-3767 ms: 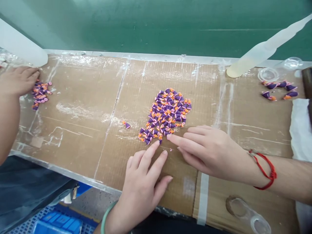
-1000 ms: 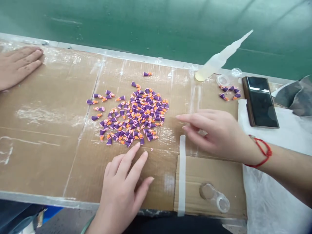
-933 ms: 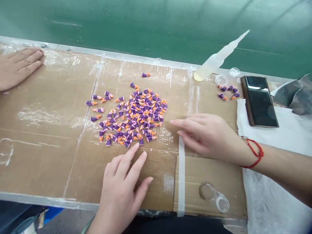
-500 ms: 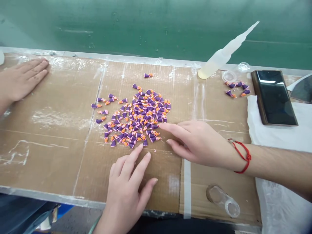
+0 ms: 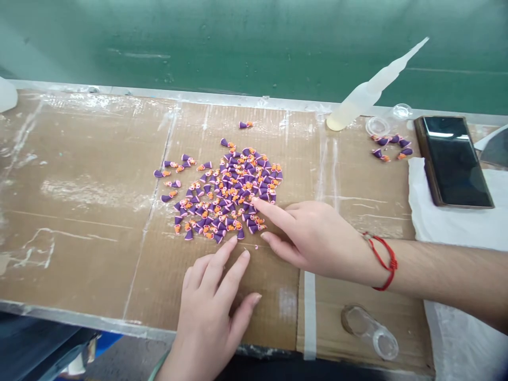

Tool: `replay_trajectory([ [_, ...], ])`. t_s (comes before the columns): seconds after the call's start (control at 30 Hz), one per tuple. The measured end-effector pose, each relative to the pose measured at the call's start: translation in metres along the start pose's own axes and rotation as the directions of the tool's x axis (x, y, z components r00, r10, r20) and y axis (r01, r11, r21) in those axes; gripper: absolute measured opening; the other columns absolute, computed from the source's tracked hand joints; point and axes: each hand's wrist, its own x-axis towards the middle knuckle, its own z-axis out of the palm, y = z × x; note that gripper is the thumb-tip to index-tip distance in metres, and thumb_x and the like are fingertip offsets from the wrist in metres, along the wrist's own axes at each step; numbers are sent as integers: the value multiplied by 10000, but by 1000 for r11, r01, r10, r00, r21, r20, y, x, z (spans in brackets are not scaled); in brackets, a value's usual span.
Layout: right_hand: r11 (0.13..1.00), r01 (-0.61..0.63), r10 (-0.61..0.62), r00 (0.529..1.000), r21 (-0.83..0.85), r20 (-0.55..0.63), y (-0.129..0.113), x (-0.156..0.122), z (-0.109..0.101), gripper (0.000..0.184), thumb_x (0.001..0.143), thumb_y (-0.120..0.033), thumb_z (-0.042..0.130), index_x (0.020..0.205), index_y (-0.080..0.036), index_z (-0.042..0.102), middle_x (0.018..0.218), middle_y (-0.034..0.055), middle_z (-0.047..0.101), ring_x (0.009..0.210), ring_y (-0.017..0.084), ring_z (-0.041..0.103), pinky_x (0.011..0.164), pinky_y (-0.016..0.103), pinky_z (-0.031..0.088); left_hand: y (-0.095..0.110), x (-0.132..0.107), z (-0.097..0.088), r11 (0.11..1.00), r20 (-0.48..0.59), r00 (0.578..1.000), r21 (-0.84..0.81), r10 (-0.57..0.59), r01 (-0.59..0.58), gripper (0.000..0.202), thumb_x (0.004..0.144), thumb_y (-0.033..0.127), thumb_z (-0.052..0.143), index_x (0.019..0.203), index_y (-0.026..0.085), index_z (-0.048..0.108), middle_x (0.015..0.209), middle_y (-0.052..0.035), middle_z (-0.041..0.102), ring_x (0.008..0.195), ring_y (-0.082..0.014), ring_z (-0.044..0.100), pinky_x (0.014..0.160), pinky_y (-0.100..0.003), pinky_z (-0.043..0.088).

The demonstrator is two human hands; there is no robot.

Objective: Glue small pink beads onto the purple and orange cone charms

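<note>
A loose pile of small purple cone-shaped charms with orange and pink parts (image 5: 226, 193) lies on the cardboard-covered bench (image 5: 87, 233). The tip of my right hand's (image 5: 313, 238) index finger touches the pile's lower right edge, its fingers apart and holding nothing. My left hand (image 5: 210, 312) rests flat on the cardboard just below the pile, its fingertips almost at the nearest charms. A single charm (image 5: 245, 125) lies beyond the pile, and a small group of charms (image 5: 391, 148) sits at the right.
A translucent squeeze bottle with a long nozzle (image 5: 367, 90) lies along the far edge, near clear plastic lids (image 5: 377, 126). A black phone (image 5: 452, 161) rests on white cloth (image 5: 448, 222). A clear plastic piece (image 5: 369, 330) lies at the near right. A green wall stands behind.
My right hand has moved left, and its index finger now reaches the pile. The other person's hand at the far left has left view. The camera view has shifted slightly.
</note>
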Motion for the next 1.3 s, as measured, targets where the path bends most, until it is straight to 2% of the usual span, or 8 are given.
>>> replay_trajectory([
  [0.2, 996, 82, -81, 996, -23, 33, -2, -1, 2, 393, 954, -257, 474, 1297, -103, 590, 661, 37, 692, 549, 163, 593, 528, 293, 245, -1, 1, 1, 1000, -11, 1000, 8, 6, -6, 366, 982, 239, 529, 1335, 143, 526, 1435, -168, 510, 1138, -275, 510, 952, -409, 382],
  [0.43, 998, 56, -56, 998, -30, 4, -2, -1, 1, 406, 952, -266, 472, 1294, -79, 585, 639, 38, 678, 539, 159, 578, 530, 289, 255, 0, 1, 0, 1000, -6, 1000, 3, 5, -5, 372, 974, 226, 533, 1337, 144, 522, 1445, -165, 512, 1148, -276, 509, 956, -408, 384],
  [0.6, 995, 94, -93, 995, -28, 31, -4, 0, 2, 400, 955, -265, 473, 1300, -103, 592, 639, 31, 677, 537, 164, 587, 522, 295, 222, 0, 2, 1, 1000, -15, 1000, 10, 8, -7, 365, 977, 225, 525, 1333, 149, 526, 1434, -163, 519, 1125, -271, 514, 942, -406, 391],
  [0.87, 997, -46, 44, 999, -67, -21, 6, -4, -2, 485, 943, -294, 507, 1352, -37, 546, 669, 56, 706, 540, 169, 598, 520, 277, 256, -2, 1, 0, 999, -1, 999, 23, 33, -33, 383, 956, 211, 552, 1329, 127, 542, 1436, -161, 508, 1118, -268, 511, 950, -391, 381],
  [1.1, 997, -36, 38, 999, -61, 24, 7, -9, -3, 442, 933, -255, 500, 1337, -83, 550, 689, 51, 712, 561, 163, 597, 523, 279, 233, -3, 1, 0, 999, -20, 1000, 37, 20, -19, 376, 964, 212, 532, 1335, 158, 536, 1427, -146, 536, 1121, -266, 528, 946, -393, 411],
  [1.3, 993, -56, 57, 998, -101, 10, 9, -6, -1, 511, 932, -296, 506, 1370, -33, 515, 648, 51, 693, 534, 171, 573, 519, 283, 227, -7, -3, 0, 998, 7, 999, 50, 34, -34, 439, 948, 221, 571, 1380, 174, 506, 1457, -143, 516, 1141, -268, 530, 952, -401, 430],
])
